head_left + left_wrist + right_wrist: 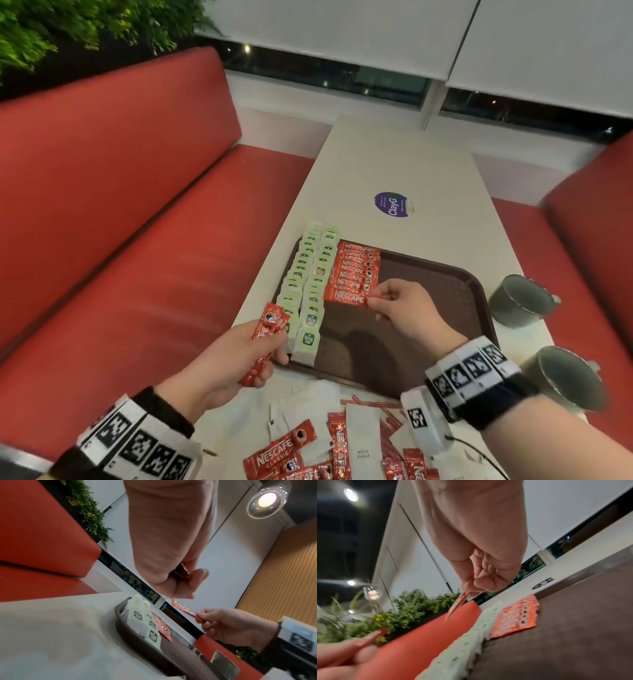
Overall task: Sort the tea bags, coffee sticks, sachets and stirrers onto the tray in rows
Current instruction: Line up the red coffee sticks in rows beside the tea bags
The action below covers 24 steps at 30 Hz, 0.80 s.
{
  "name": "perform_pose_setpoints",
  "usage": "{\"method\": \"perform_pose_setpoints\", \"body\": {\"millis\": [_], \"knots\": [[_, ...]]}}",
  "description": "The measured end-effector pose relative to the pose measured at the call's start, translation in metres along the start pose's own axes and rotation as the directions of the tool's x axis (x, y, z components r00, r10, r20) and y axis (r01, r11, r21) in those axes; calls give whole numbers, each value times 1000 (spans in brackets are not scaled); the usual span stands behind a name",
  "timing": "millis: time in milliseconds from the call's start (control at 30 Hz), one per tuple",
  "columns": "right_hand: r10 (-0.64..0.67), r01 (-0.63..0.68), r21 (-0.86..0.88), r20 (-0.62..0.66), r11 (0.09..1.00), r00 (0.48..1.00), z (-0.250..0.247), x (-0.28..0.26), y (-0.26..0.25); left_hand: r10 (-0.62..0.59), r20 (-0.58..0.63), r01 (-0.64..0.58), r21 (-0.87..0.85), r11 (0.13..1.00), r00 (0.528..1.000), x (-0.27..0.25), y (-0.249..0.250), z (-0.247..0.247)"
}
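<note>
A brown tray (445, 274) lies on the white table. Two rows of pale green tea bags (308, 284) fill its left side, and a row of red coffee sticks (356, 270) overlaps beside them. My right hand (400, 305) pinches one red coffee stick (347, 298) by its right end, just above the near end of that row; in the right wrist view this coffee stick (457, 604) hangs edge-on from the fingers. My left hand (236, 356) grips a small bunch of coffee sticks (263, 339) at the tray's near left corner.
Loose coffee sticks (281, 455), white sugar sachets (363, 442) and thin red stirrers (373, 404) lie heaped on the table before the tray. Two grey metal cups (520, 301) (565, 380) stand to the tray's right. Red benches (120, 205) flank the table; a round purple sticker (393, 204) lies beyond.
</note>
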State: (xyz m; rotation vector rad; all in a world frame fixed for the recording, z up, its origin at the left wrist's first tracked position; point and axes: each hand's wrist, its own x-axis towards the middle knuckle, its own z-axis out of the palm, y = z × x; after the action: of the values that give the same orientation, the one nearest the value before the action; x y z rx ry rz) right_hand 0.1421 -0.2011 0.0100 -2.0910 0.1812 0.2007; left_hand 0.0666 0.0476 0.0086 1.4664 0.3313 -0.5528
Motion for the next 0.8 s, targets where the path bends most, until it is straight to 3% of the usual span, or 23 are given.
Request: {"method": "perform_pose_setpoints", "body": {"millis": [100,267,567,800], "knots": [[57,-63,-100,-55,993,997,2,30,16,-67,3,67,-52,996,998,-1,-1,1],[188,-184,-160,14,970,982,15,58,27,-97,17,99,-122,988,995,-5,-3,-1],[212,-212,-363,-40,907,976,24,78,27,-163,33,166,-143,976,986,-7,-1,-6],[200,-209,-384,-64,899,978,24,73,27,-170,96,185,-178,967,981,-8,4,-1]]}}
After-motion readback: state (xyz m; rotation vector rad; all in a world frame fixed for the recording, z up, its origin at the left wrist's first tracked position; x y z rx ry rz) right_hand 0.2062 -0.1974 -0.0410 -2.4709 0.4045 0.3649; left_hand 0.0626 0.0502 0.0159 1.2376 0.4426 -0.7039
